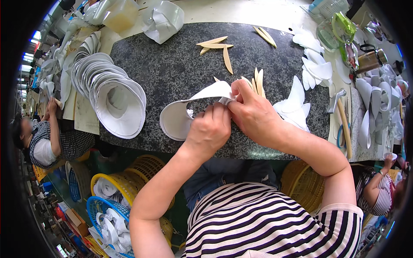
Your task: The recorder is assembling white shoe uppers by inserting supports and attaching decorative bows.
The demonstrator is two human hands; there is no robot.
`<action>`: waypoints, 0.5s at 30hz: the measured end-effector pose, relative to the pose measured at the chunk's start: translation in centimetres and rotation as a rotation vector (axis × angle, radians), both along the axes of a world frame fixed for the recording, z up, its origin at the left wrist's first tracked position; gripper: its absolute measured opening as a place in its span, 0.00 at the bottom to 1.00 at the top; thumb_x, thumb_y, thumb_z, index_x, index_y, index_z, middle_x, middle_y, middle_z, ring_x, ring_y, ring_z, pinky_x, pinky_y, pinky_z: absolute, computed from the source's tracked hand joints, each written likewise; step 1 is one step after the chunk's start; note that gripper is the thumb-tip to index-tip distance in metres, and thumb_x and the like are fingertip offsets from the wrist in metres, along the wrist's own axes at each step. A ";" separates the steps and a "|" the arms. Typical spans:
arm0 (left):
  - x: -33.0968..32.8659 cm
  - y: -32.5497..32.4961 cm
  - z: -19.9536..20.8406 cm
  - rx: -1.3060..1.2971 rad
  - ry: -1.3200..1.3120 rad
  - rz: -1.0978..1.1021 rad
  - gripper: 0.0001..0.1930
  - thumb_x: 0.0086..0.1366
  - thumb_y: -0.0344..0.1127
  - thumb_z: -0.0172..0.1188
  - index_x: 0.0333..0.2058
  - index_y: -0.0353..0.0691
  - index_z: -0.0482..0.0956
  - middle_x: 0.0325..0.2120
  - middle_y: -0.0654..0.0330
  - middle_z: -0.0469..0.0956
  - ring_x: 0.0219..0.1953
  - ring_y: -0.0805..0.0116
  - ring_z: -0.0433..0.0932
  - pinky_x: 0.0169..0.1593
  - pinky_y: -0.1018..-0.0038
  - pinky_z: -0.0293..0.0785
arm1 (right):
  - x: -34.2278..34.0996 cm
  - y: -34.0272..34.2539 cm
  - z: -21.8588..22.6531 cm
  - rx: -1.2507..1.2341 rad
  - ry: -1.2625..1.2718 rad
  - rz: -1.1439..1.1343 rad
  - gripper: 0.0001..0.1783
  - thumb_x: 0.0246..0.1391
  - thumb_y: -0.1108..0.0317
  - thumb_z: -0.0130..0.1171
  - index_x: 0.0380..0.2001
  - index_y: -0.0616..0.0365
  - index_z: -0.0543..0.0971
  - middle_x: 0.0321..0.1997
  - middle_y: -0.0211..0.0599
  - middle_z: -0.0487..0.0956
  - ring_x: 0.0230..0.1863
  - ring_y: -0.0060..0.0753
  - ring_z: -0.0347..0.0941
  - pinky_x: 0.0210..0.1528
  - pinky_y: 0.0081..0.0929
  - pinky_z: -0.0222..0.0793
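Work surface: a dark speckled stone slab (172,77), set into a pale bench, giving a hard flat backing for folding.

Item in hand: one white curved piece (180,112) of stiff sheet material, bent into an open loop that rests on the slab near its front edge. Its upper strip runs rightward to where both hands meet.

Left hand (209,131): fingers closed together, pinching the end of the white curved piece from below; it appears to steady the strip so the fold cannot slip.

Right hand (254,114): also clamped on the same end, thumb and fingers pressed over the strip from above (the exact fold is hidden beneath the fingers).

Within reach, just behind the hands: a small cluster of tan pointed blades (256,81), upright or leaning, probably kept close for quick pick-up. More of the same lie loose farther back, a crossed group (216,46) and a pair (265,36).

Left of the hands: a long nested stack of white pieces (109,92), fanned on its side. Right of the hands: loose white cut shapes (296,107).

Below the bench: yellow and blue baskets (114,189) holding further white pieces. Other people sit at either edge of the view.
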State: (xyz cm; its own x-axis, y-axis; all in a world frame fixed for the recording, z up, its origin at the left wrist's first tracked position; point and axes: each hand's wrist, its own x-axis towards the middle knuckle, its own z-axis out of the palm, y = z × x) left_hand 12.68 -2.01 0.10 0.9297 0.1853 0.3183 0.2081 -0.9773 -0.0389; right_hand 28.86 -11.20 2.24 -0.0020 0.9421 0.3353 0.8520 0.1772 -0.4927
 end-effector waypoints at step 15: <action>-3.1 -0.3 -0.5 -0.265 -0.129 -0.054 0.24 0.57 0.24 0.59 0.54 0.41 0.83 0.54 0.58 0.78 0.49 0.62 0.79 0.44 0.66 0.71 | 3.6 -1.1 1.1 -0.179 -0.029 0.317 0.13 0.49 0.82 0.65 0.41 0.66 0.80 0.57 0.48 0.64 0.51 0.46 0.75 0.54 0.38 0.76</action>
State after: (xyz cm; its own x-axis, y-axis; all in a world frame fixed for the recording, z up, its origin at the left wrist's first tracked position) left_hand 9.62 -2.32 -0.36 0.8954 0.2288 0.3820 0.1418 -0.9597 0.2424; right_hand 32.43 -12.28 3.29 -0.3109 0.9367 0.1610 0.7825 0.3484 -0.5160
